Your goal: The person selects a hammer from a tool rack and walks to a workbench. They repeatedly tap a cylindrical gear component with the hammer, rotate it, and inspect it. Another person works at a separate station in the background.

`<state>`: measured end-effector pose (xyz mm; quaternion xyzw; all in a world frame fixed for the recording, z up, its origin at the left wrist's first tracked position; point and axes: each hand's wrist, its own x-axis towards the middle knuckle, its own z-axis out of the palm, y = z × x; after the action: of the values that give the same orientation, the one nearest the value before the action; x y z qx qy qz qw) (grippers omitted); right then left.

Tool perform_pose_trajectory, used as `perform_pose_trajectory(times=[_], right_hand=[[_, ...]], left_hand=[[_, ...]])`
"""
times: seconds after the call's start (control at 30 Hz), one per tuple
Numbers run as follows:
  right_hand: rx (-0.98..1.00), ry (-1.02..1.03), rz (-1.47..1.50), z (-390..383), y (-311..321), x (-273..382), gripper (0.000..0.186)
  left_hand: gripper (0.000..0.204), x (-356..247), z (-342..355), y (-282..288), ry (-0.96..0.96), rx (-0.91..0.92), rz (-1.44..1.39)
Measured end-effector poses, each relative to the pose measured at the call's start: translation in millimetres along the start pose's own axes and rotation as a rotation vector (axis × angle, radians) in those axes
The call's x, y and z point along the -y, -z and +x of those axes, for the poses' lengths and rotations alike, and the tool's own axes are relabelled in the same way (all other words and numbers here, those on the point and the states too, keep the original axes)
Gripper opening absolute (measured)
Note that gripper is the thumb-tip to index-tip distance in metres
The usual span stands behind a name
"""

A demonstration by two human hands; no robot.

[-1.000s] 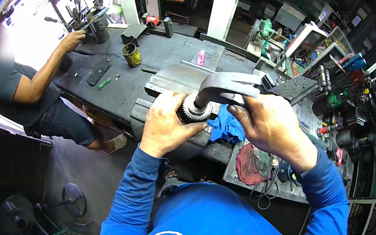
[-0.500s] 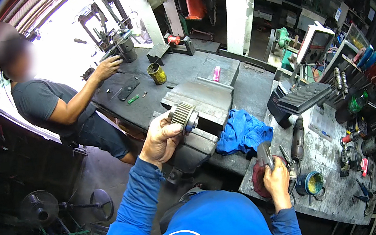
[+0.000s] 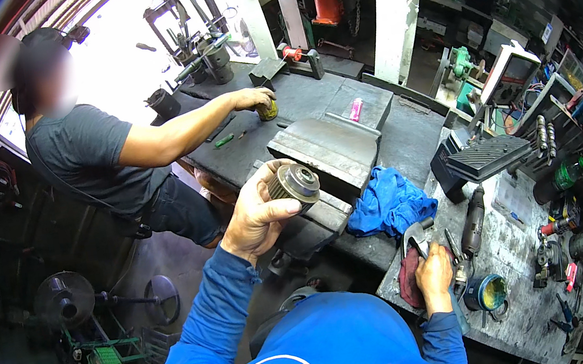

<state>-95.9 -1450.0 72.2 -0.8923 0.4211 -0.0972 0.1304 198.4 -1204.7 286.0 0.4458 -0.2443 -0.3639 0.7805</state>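
My left hand [image 3: 258,213] grips a toothed metal gear [image 3: 291,186] with a stepped hub and a centre bore, held over the near jaw of a large bench vise [image 3: 324,151]. Its hub end is turned up and toward the right. Low at the right, my right hand [image 3: 434,270] closes its fingers on a grey, curved metal tool [image 3: 413,236], shaped somewhat like a micrometer. Part of that tool is behind my fingers. Under it lies a dark red cloth [image 3: 409,281] at the edge of the right-hand worktop [image 3: 503,286].
A blue rag [image 3: 389,201] lies beside the vise. Near my right hand are a tin of yellowish grease [image 3: 486,294] and a dark power tool [image 3: 473,222]. Across the bench, a co-worker's hand [image 3: 254,99] is on a yellow can [image 3: 267,110]. A pink tube [image 3: 356,110] stands behind the vise.
The gear has turned in my left hand, so its hub end now shows. My right hand has lowered the curved tool toward the red cloth. The co-worker has reached to the yellow can.
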Motion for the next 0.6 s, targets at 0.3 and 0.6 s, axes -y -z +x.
perform_pose_trajectory(times=[0.3,0.6], right_hand=[[-0.030,0.002,-0.059,-7,4,9,0.046],[0.008,-0.023,-0.079,-8,8,10,0.047]], left_hand=[[0.080,6,-4,8,-0.007,-0.027,-0.047],[0.080,9,0,9,-0.016,-0.008,-0.054]])
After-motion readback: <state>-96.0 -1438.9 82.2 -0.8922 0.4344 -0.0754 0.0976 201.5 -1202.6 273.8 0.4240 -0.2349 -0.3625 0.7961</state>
